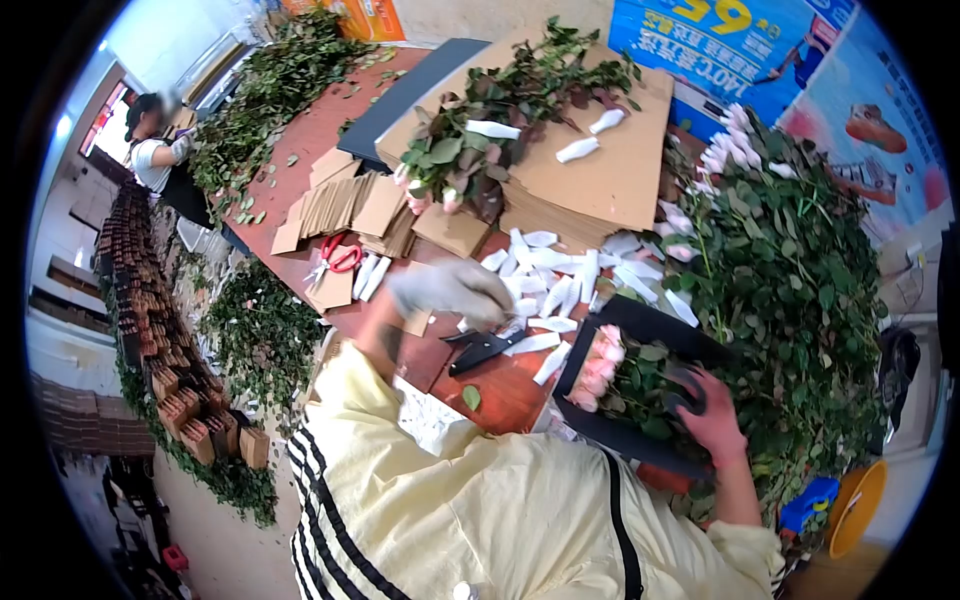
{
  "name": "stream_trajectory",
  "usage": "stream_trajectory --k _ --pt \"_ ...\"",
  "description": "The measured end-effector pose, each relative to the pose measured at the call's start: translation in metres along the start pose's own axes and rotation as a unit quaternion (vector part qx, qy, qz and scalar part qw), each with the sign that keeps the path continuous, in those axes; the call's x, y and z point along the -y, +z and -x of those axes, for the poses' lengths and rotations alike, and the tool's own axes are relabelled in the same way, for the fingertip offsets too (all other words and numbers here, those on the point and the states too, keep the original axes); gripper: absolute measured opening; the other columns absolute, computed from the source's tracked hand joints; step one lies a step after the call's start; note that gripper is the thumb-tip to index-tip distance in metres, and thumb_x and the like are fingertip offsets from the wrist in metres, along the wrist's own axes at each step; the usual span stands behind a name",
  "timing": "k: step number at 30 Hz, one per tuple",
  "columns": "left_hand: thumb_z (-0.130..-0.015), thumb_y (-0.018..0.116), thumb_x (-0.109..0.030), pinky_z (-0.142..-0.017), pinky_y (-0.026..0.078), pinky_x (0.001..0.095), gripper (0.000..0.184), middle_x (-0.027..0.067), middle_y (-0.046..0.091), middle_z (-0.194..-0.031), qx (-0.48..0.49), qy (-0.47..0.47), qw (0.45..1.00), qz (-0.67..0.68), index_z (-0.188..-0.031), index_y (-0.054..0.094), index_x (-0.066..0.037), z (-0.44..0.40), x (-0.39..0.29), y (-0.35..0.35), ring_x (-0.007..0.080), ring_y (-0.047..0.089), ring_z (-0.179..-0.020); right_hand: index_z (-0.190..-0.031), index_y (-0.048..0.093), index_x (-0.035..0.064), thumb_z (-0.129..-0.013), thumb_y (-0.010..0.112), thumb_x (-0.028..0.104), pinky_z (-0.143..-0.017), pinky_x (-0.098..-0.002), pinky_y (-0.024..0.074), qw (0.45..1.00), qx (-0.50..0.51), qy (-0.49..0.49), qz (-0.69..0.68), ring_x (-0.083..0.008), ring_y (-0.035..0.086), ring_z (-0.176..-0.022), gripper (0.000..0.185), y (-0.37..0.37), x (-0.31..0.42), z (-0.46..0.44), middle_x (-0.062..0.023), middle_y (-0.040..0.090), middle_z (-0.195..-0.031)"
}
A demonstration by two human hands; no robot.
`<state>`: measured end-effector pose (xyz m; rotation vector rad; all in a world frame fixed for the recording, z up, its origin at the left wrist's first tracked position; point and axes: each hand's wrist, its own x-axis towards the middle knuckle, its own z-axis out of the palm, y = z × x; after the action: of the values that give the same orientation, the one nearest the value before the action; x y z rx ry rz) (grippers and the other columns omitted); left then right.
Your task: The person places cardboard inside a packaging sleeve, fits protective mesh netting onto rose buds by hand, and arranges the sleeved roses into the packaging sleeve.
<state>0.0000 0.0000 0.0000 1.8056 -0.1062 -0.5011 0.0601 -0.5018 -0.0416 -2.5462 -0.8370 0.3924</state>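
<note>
A reddish-brown bench (335, 105) reaches toward eleven o'clock, below a pale wall (455, 20) at twelve. An orange poster (372, 18) hangs just left of twelve; a blue poster (700, 45) with large lettering fills one o'clock, and a paler poster (870, 150) picturing shoes sits at two. A bright opening (108, 118) glows at ten. Pale floor (215, 540) spreads at seven; a round yellow-orange basin (857, 510) stands at four.

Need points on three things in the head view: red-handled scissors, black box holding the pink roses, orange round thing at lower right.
Red-handled scissors (346, 259): head view, on the red handle.
Black box (618, 432): head view, on its near wall.
Orange round thing (854, 512): head view, on its face.
</note>
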Motion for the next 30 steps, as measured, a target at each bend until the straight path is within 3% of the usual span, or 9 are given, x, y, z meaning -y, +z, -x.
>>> stream_trajectory --k 1,3,4,6,7,12,17,28,30 --pt "-0.084 0.067 -0.028 -0.069 0.049 0.027 0.038 0.005 0.065 -0.093 -0.006 0.0 1.0 -0.004 -0.114 0.062 -0.005 0.001 0.0 -0.002 0.0115 0.059 -0.078 -0.127 0.048 0.0104 -0.073 0.07 0.014 -0.103 -0.0414 0.0361 0.999 -0.033 0.028 -0.011 -0.029 0.048 -0.118 0.059 -0.003 -0.019 0.014 -0.0147 0.047 -0.133" --pt "-0.083 0.061 -0.015 -0.074 0.05 0.0272 0.029 0.0083 0.067 -0.096 -0.304 -0.035 0.952 0.019 -0.11 0.063 -0.004 0.013 0.055 -0.081 0.0151 0.063 -0.083 -0.126 0.047 0.0052 -0.075 0.067 0.007 -0.097 -0.0358 0.0414 0.966 -0.144 0.097 -0.193 -0.0252 0.052 -0.114 0.054 0.003 -0.052 0.037 -0.0145 0.052 -0.125" --pt "-0.081 0.058 -0.013 -0.08 0.05 0.0306 0.033 0.0128 0.067 -0.103 -0.465 -0.019 0.857 -0.221 -0.113 0.062 -0.006 0.007 0.103 -0.124 0.0239 0.065 -0.091 -0.125 0.047 0.0029 -0.077 0.066 0.005 -0.096 -0.0338 0.0422 0.941 -0.174 0.134 -0.256 -0.0234 0.053 -0.112 0.052 0.001 -0.063 0.045 -0.0141 0.052 -0.123" --pt "-0.08 0.056 -0.017 -0.085 0.048 0.0398 0.034 0.0156 0.064 -0.106 -0.574 -0.137 0.746 -0.309 -0.112 0.062 -0.009 0.02 0.099 -0.162 0.0322 0.061 -0.1 -0.124 0.045 -0.002 -0.08 0.063 0.002 -0.095 -0.0316 0.0424 0.875 -0.195 0.187 -0.402 -0.0196 0.055 -0.108 0.048 0.006 -0.053 0.047 -0.013 0.052 -0.122" --pt "-0.08 0.056 -0.017 -0.085 0.048 0.0398 0.034 0.0156 0.064 -0.106 -0.584 -0.129 0.743 -0.3 -0.112 0.062 -0.009 0.011 0.111 -0.177 0.0322 0.061 -0.1 -0.124 0.045 -0.0019 -0.08 0.063 0.002 -0.095 -0.032 0.0424 0.899 -0.216 0.213 -0.315 -0.02 0.055 -0.107 0.048 -0.002 -0.048 0.054 -0.0137 0.052 -0.121" --pt "-0.071 0.071 -0.021 -0.091 0.045 0.0397 0.047 0.0065 0.055 -0.12 -0.46 -0.225 0.677 -0.529 -0.115 0.056 -0.018 -0.02 0.143 -0.231 0.0244 0.05 -0.117 -0.105 0.061 -0.0038 -0.078 0.059 0.006 -0.082 -0.0298 0.0471 0.944 -0.245 0.177 -0.13 -0.0182 0.061 -0.088 0.028 -0.007 -0.035 0.067 -0.0086 0.064 -0.093" --pt "-0.073 0.07 -0.017 -0.099 0.037 0.0403 0.051 0.0013 0.046 -0.133 -0.418 -0.185 0.675 -0.579 -0.122 0.054 -0.021 -0.044 0.16 -0.269 0.0211 0.038 -0.13 -0.11 0.064 0.0023 -0.085 0.055 0.008 -0.094 -0.0342 0.0409 0.945 -0.134 0.25 -0.162 -0.0223 0.058 -0.103 0.026 -0.038 0.068 0.037 -0.0132 0.064 -0.11" --pt "-0.067 0.067 -0.021 -0.085 0.048 0.0359 0.032 0.0081 0.066 -0.098 -0.232 -0.148 0.784 -0.557 -0.099 0.069 -0.018 -0.032 0.143 -0.314 0.0265 0.061 -0.098 -0.111 0.063 0.0002 -0.086 0.058 0.013 -0.095 -0.0353 0.0414 0.924 -0.15 0.282 -0.21 -0.0245 0.057 -0.102 0.028 -0.024 0.034 0.031 -0.0128 0.065 -0.108" --pt "-0.069 0.066 -0.019 -0.084 0.049 0.0372 0.029 0.0088 0.068 -0.098 -0.2 -0.186 0.806 -0.524 -0.098 0.071 -0.019 -0.034 0.134 -0.323 0.0286 0.062 -0.095 -0.132 0.045 0.0024 -0.086 0.061 0.02 -0.098 -0.036 0.038 0.896 -0.168 0.385 -0.143 -0.0214 0.05 -0.114 0.051 -0.017 0.008 0.043 -0.0156 0.053 -0.128"
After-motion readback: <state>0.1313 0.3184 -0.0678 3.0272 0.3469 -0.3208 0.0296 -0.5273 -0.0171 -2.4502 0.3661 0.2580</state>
